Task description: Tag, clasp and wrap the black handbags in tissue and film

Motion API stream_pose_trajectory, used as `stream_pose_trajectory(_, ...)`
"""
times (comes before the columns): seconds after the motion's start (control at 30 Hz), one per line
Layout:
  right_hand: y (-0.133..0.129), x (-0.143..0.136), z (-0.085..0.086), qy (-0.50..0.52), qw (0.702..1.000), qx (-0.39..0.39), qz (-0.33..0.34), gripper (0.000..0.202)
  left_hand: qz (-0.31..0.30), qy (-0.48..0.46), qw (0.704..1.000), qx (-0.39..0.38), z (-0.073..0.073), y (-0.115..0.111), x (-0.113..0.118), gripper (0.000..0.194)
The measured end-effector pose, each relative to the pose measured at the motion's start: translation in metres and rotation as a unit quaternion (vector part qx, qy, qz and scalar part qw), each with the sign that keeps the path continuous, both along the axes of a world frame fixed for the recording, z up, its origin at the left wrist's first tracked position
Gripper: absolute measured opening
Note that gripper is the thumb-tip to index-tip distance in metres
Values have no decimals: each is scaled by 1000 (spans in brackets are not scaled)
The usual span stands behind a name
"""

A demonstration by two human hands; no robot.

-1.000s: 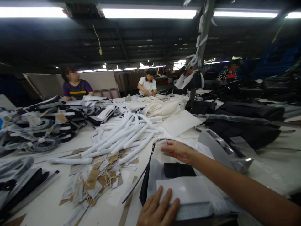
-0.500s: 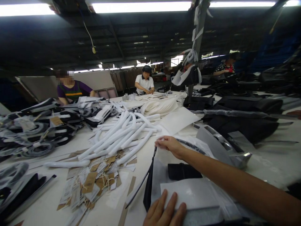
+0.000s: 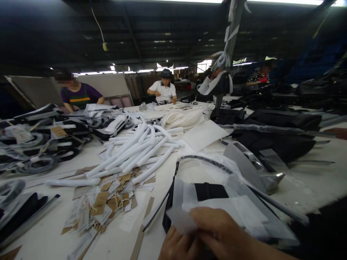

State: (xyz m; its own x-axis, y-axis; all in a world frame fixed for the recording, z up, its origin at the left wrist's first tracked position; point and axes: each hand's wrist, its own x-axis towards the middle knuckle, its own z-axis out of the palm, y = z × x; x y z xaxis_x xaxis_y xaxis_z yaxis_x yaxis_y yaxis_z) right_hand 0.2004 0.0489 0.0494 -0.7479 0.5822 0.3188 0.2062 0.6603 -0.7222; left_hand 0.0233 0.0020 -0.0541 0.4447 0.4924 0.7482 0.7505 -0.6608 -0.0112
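A black handbag (image 3: 168, 207) lies at the front of the table, largely covered by white and translucent wrapping sheets (image 3: 233, 206). Its handle (image 3: 214, 161), wrapped in clear film, arches over the far side. Low in the picture, my left hand (image 3: 177, 245) and my right hand (image 3: 217, 225) come together over the bag's near part. Both are closed, pinching a small translucent sheet (image 3: 181, 218) whose corner sticks out to the left. My own fingers hide the rest of that sheet.
Left of the bag lie loose hang tags (image 3: 100, 204) and a heap of white padded tubes (image 3: 141, 148). Wrapped black straps and bags (image 3: 48, 141) pile up at far left. A grey metal holder (image 3: 252, 166) stands right. Co-workers (image 3: 162, 90) work across the table.
My right hand has let go of the handle's end and come down beside my left. My left hand has gone from lying flat to pinching. The view has tilted slightly downward.
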Motion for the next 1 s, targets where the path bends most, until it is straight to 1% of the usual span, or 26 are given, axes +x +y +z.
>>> stream_pose_trajectory(0.07,-10,4,-14,16,996,68,64,35,-29,-50,998,-19,0,2,-4,38)
stream_pose_trajectory(0.13,-13,6,-24,30,989,112,92,36,-54,-68,995,-42,4,3,-7,41)
stream_pose_trajectory(0.2,-13,8,-27,51,988,114,96,32,-75,-81,992,-64,11,3,-8,38)
stream_pose_trajectory(0.27,-12,9,-26,81,989,88,86,31,-81,-87,991,-57,16,2,-7,34)
stream_pose_trajectory(0.37,-13,10,-22,111,991,51,59,35,-45,-80,995,-26,17,-1,-7,31)
stream_pose_trajectory(0.43,-15,11,-21,108,991,49,57,38,-22,-81,996,-21,14,-4,-8,31)
stream_pose_trajectory(0.5,-17,13,-22,95,990,77,67,37,-12,-86,996,-14,10,-6,-9,30)
stream_pose_trajectory(0.57,-19,14,-25,70,987,127,71,34,4,-94,995,-14,5,-8,-9,29)
stream_pose_trajectory(0.67,-20,17,-30,42,979,188,68,31,52,-110,992,-29,-2,-12,-7,28)
stream_pose_trajectory(0.73,-21,18,-34,30,976,203,71,31,70,-113,990,-48,-5,-14,-7,28)
stream_pose_trajectory(0.77,-21,18,-35,24,976,206,74,30,66,-112,989,-66,-6,-15,-8,28)
stream_pose_trajectory(0.83,-22,19,-37,9,975,208,75,29,36,-113,986,-115,-2,-17,-13,30)
stream_pose_trajectory(0.87,-22,19,-38,2,975,208,73,29,18,-117,983,-143,2,-19,-17,31)
stream_pose_trajectory(0.93,-23,18,-39,-7,976,205,70,28,-3,-125,971,-201,14,-24,-27,40)
stream_pose_trajectory(1.0,-24,17,-38,-15,976,202,74,29,-15,-119,959,-257,30,-28,-37,54)
